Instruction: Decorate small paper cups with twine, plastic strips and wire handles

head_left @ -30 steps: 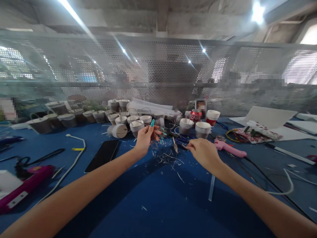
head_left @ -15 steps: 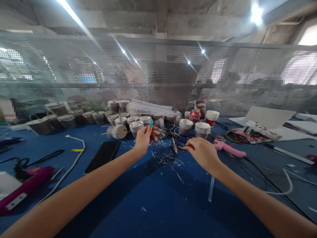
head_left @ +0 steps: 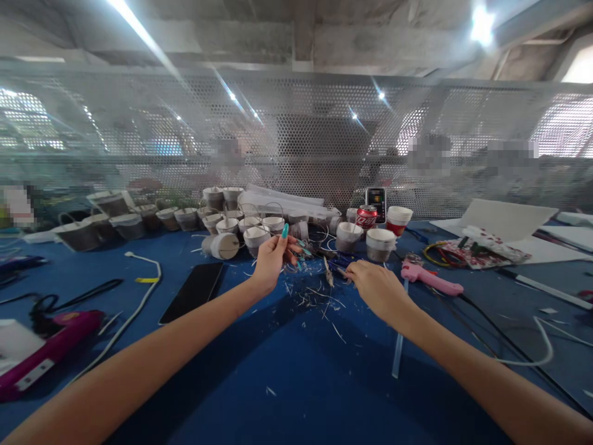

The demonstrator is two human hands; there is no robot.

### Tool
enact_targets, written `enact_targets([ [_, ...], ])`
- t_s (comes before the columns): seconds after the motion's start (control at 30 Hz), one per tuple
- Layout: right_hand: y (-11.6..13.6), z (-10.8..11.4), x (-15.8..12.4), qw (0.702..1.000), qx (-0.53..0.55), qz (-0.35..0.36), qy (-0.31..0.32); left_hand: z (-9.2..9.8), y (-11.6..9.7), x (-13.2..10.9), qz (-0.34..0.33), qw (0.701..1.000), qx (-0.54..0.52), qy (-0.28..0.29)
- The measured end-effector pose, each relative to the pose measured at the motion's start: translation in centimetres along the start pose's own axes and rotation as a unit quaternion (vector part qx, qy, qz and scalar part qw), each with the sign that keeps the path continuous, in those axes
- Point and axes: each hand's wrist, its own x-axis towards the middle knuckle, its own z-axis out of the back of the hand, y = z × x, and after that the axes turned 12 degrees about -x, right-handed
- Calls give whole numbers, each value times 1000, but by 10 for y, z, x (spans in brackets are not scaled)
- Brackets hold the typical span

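My left hand (head_left: 271,262) is raised over the middle of the blue table, thumb pointing up and the other fingers loosely bent and apart; I make out nothing in it. Just behind it stand small grey cups with white rims, among them a cup with a thin handle (head_left: 256,240). My right hand (head_left: 377,285) is low over the table, its fingertips pressed together around the near end of a blue-handled tool (head_left: 341,261), whose kind is partly hidden. Between both hands lie a frayed bit of twine (head_left: 328,273) and scattered thin scraps (head_left: 319,298).
A black phone (head_left: 192,292) lies left of centre, near a white cable (head_left: 152,275) and a magenta power strip (head_left: 55,349). To the right are a pink glue gun (head_left: 430,278), a clear glue stick (head_left: 397,355) and a red can (head_left: 367,217). A perforated screen (head_left: 315,136) stands behind.
My right fingertips have drawn together around the blue-handled tool, where one finger stretched out before. My left hand has barely moved. A lit phone screen now shows clearly behind the can.
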Motion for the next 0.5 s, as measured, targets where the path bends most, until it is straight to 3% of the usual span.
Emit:
enact_targets([
  [0.17, -1, 4, -1, 998, 18, -60, 25, -3, 0, -5, 30, 999, 16, 18],
  [0.5, -6, 4, 0, 994, 45, -94, -25, -4, -1, -8, 31, 999, 7, 21],
])
